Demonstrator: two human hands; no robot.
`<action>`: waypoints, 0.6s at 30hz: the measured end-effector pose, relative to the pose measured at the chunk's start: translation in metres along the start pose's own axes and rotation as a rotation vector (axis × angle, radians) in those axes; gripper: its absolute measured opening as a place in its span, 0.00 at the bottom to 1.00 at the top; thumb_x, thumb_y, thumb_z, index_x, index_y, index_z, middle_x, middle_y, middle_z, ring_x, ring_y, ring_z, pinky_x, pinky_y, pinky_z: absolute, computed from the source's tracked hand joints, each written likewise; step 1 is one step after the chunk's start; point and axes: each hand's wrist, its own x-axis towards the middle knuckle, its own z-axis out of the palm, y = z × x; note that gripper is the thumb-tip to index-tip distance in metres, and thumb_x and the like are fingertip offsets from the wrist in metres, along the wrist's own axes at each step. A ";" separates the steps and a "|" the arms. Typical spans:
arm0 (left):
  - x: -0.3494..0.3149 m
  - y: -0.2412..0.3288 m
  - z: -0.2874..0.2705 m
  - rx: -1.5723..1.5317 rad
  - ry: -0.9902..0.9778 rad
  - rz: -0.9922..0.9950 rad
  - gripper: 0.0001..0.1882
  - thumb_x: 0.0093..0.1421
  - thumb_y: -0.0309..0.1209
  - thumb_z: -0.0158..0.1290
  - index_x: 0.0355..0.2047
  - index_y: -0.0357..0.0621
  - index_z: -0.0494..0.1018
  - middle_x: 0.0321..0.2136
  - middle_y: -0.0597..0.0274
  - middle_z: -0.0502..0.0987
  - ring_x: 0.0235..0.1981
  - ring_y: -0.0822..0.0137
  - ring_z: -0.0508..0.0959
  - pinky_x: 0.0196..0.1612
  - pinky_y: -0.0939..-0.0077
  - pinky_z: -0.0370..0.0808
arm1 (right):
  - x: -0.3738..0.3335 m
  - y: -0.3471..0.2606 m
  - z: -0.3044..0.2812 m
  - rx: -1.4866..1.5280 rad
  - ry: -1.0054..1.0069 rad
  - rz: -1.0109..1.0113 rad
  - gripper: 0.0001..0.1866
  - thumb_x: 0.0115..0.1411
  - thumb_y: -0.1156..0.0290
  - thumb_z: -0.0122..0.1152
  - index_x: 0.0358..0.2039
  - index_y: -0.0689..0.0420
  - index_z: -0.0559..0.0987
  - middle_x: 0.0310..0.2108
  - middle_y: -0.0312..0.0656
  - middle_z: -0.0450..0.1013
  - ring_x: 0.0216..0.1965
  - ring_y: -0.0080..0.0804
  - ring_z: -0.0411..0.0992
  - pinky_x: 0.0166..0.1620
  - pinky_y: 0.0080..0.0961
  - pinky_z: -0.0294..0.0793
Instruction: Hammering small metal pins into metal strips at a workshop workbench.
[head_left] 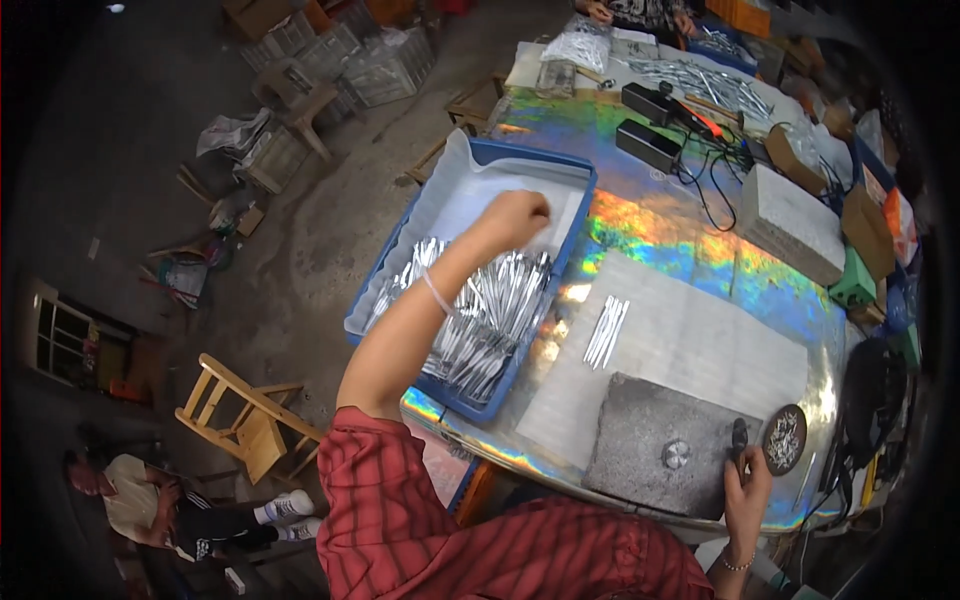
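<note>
**Left hand over the tray, right hand at the block's edge**

The left hand hangs above the far part of the blue tray, past the heap of silver strips lying in its nearer part. Its fingers are curled in, but blur makes it impossible to tell whether they grasp anything.

The right hand is at the right edge of the grey block, its fingers bent just beside a small dark piece; whether they grip it cannot be told. A round metal piece sits on the block, and a dish of small silver bits stands to the right.

Beyond the block, a few loose strips lie side by side on a pale sheet, which covers part of the shiny tabletop. The tray lies left of this sheet.
</note>
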 end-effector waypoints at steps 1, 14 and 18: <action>0.004 -0.029 -0.002 0.023 0.026 -0.066 0.10 0.48 0.31 0.54 0.28 0.38 0.75 0.27 0.51 0.77 0.30 0.57 0.77 0.34 0.69 0.73 | 0.002 -0.002 0.002 0.036 0.005 0.040 0.05 0.49 0.79 0.52 0.28 0.65 0.67 0.20 0.35 0.58 0.23 0.19 0.55 0.25 0.18 0.57; 0.020 -0.104 0.030 0.258 -0.239 -0.456 0.19 0.38 0.41 0.57 0.23 0.35 0.78 0.23 0.44 0.77 0.29 0.54 0.78 0.36 0.69 0.75 | 0.017 -0.010 0.005 0.026 -0.028 0.120 0.05 0.48 0.79 0.54 0.25 0.63 0.67 0.16 0.33 0.57 0.20 0.18 0.53 0.23 0.18 0.55; 0.027 -0.104 0.031 0.204 -0.434 -0.449 0.17 0.39 0.38 0.56 0.23 0.33 0.77 0.21 0.47 0.77 0.25 0.56 0.78 0.32 0.67 0.74 | 0.015 -0.011 0.003 -0.032 -0.038 0.109 0.06 0.48 0.78 0.55 0.25 0.63 0.67 0.17 0.34 0.58 0.21 0.18 0.55 0.24 0.19 0.56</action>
